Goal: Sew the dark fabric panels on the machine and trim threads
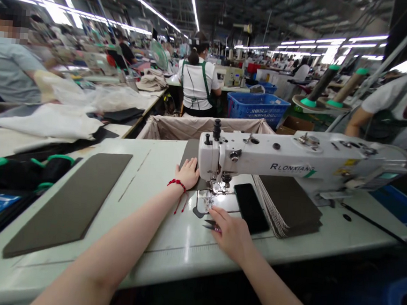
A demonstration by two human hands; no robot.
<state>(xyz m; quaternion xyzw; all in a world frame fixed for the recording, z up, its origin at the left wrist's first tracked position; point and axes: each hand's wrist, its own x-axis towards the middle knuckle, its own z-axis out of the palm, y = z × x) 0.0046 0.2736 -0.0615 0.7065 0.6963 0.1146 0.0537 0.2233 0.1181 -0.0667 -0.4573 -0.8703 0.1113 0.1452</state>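
While the left hand lies flat on a dark panel at the centre of the frame, beside the head of the sewing machine, I read the right hand, lower centre, as curled around small snips, blades pointing left. The left palm is down, fingers extended, gripping nothing that I can see. Whether the right fingertips also pinch something at the near edge of the metal plate, I cannot tell.

For good handling at this step, I judge 3 points to matter. (1) Press the panel evenly against the table, lest it skew or crease. (2) Hold the fingers of both hands clear of the presser foot. (3) Aim the snips' points away from the panel's face.

The phone, right of the plate, narrows the right hand's working room; the stack of panels lies just beyond it. I note 1 further panel at left, well apart from both hands.
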